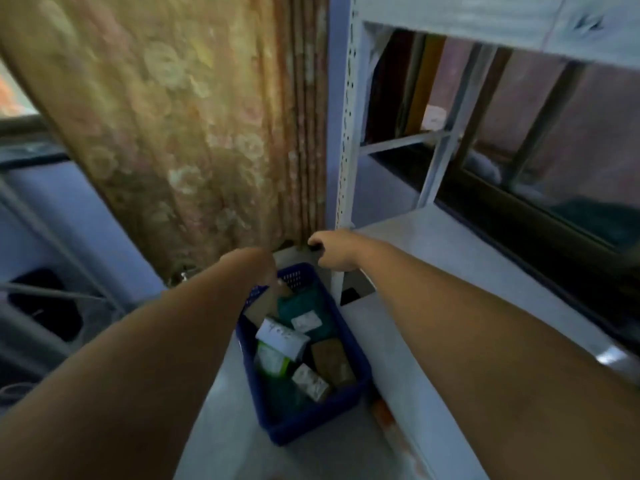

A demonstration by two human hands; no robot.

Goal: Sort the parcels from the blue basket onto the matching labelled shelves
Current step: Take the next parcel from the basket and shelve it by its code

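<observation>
We reach for the blue basket (349, 393) on the floor.
Our left hand (258, 263) stretches down to the brown parcel (263, 304) at the basket's far end. Its fingers are hidden, so we cannot tell the grip. Our right hand (334, 251) is beside the shelf post (346, 150), fingers curled — on what, we cannot tell.

Perforated plastic blue basket (349, 400), matt painted metal shelf (450, 258), patterned cloth curtain (180, 126).
</observation>
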